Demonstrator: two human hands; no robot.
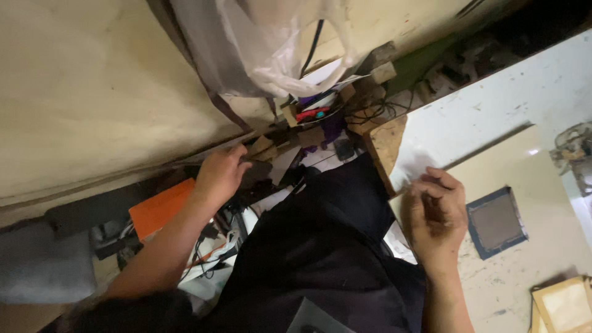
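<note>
My left hand reaches down into a cluttered heap beside the wall, fingers curled around a dark flat object; the grip itself is partly hidden. My right hand rests on the edge of a pale worktop, fingers bent and pinching a thin white sheet of paper. A small dark square plate with a blue rim lies just right of that hand. My dark clothing fills the middle of the view.
An orange box sits left of my left forearm among cables and scraps. A clear plastic bag hangs above. Red and blue pens, wooden blocks and a wooden slab crowd the middle. A light wooden frame lies at bottom right.
</note>
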